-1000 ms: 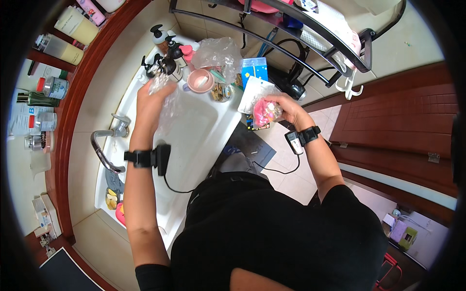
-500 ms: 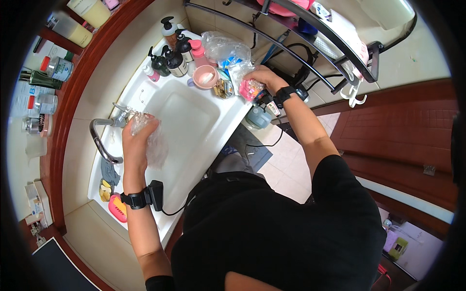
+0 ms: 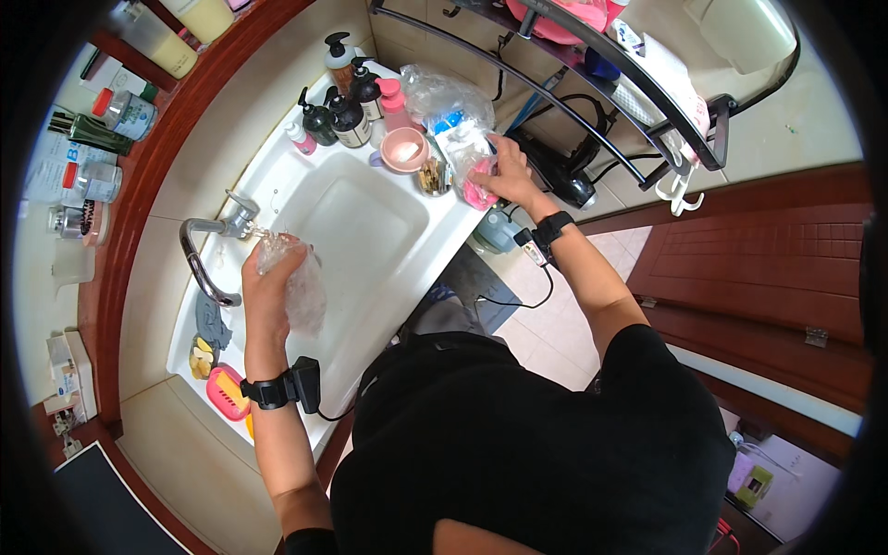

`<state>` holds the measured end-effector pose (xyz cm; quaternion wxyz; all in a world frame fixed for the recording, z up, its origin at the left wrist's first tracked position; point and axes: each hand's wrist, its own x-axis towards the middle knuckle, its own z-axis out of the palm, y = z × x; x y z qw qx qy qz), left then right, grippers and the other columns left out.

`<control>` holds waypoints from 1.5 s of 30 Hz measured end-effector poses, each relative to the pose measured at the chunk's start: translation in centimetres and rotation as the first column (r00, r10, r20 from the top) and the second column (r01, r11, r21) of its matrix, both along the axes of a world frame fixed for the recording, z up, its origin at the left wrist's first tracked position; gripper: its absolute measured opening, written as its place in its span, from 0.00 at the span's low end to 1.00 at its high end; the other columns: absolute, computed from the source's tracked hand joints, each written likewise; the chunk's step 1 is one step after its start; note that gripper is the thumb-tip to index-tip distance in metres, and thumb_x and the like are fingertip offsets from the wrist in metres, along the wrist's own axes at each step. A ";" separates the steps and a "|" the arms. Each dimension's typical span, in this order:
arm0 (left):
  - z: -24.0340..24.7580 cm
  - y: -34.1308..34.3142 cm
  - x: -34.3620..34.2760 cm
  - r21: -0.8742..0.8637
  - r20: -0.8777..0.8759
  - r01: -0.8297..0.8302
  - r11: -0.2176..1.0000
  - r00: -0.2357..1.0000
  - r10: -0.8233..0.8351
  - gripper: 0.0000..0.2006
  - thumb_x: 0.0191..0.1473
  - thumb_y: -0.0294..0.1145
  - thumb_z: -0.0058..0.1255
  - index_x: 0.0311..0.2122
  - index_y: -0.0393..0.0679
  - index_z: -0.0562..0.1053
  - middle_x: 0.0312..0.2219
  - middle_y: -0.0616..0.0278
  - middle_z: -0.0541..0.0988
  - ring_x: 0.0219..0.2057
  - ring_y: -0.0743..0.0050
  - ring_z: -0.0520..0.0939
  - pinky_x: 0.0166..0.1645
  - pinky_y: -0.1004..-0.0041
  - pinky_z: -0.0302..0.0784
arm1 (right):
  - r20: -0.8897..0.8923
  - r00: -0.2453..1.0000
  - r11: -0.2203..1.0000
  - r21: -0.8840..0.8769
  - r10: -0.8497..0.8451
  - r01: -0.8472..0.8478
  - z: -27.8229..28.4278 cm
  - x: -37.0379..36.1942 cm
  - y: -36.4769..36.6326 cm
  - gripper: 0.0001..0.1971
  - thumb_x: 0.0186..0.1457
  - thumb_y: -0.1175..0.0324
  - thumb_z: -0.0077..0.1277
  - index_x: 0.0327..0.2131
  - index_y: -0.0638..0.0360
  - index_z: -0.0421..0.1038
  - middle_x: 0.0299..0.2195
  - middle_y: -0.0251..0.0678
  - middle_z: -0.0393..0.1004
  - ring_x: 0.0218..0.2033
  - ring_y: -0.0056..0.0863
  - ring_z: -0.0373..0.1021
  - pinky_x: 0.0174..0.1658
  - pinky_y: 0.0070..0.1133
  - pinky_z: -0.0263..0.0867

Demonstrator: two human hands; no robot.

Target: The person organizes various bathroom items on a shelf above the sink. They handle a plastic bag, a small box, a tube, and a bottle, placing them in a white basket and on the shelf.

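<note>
A crumpled clear plastic bag (image 3: pixel 305 294) hangs over the left side of the white sink, and my left hand (image 3: pixel 268 287) is closed on its upper part beside the faucet. At the sink's far right corner, my right hand (image 3: pixel 514 178) has its fingers spread, the thumb touching a pink item (image 3: pixel 478 191) in clear plastic; what the item is, I cannot make out. Next to it lie a white-and-blue plastic packet (image 3: pixel 455 134) and a small clear container of thin sticks (image 3: pixel 432 178). A pink cup (image 3: pixel 404 149) stands just left of these.
Several pump bottles (image 3: pixel 348 122) line the sink's back rim. The chrome faucet (image 3: pixel 199 264) arches over its left side, near a pink soap dish (image 3: pixel 228 392). A black metal rack (image 3: pixel 518 74) juts out at upper right, above a black hair dryer (image 3: pixel 566 176).
My right hand's fingers have loosened and spread from their closed grip on the pink item. The left hand keeps the plastic bag. The whole view has shifted slightly.
</note>
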<state>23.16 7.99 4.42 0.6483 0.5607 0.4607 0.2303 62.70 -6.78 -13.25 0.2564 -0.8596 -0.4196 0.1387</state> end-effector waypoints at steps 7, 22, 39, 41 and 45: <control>-0.7 0.9 0.1 -0.425 0.283 -0.130 0.896 0.921 0.268 0.17 0.59 0.39 0.55 0.49 0.43 0.74 0.46 0.55 0.81 0.43 0.66 0.81 0.50 0.64 0.78 | -0.013 0.977 0.943 0.257 -0.214 0.210 0.4 -0.5 -1.3 0.47 0.40 0.55 0.71 0.63 0.54 0.59 0.60 0.50 0.61 0.59 0.53 0.62 0.61 0.40 0.60; -0.9 1.2 -0.4 -0.487 0.440 -0.073 0.870 0.840 0.317 0.18 0.62 0.37 0.49 0.55 0.42 0.72 0.53 0.51 0.79 0.48 0.65 0.80 0.55 0.67 0.75 | -0.527 0.848 0.829 0.452 -0.049 0.329 -2.0 -0.5 -2.6 0.12 0.50 0.76 0.58 0.41 0.62 0.77 0.30 0.31 0.78 0.29 0.17 0.72 0.33 0.18 0.68; 0.4 -0.3 0.0 -0.469 0.443 -0.056 0.882 0.849 0.289 0.18 0.64 0.34 0.47 0.57 0.41 0.69 0.55 0.51 0.78 0.49 0.63 0.80 0.54 0.65 0.78 | -0.434 0.850 0.726 0.475 -0.298 0.497 -0.3 -1.8 -5.0 0.21 0.54 0.77 0.52 0.53 0.63 0.70 0.50 0.39 0.71 0.48 0.31 0.71 0.54 0.26 0.68; 0.4 -0.6 -0.1 -0.480 0.422 -0.086 0.873 0.850 0.316 0.19 0.65 0.34 0.46 0.59 0.40 0.69 0.56 0.53 0.77 0.51 0.66 0.80 0.55 0.69 0.75 | -0.286 0.899 0.674 0.595 -0.331 0.437 1.9 -2.9 -4.4 0.17 0.54 0.76 0.54 0.49 0.63 0.72 0.46 0.37 0.71 0.44 0.29 0.71 0.50 0.24 0.68; -0.6 -0.5 -0.8 -0.449 0.498 0.022 0.893 0.836 0.230 0.19 0.66 0.35 0.46 0.59 0.40 0.68 0.57 0.53 0.77 0.52 0.67 0.79 0.57 0.69 0.74 | -0.201 0.974 0.692 0.689 -0.104 0.216 9.4 -6.9 -2.0 0.14 0.55 0.74 0.60 0.44 0.64 0.72 0.39 0.34 0.73 0.40 0.23 0.71 0.45 0.21 0.68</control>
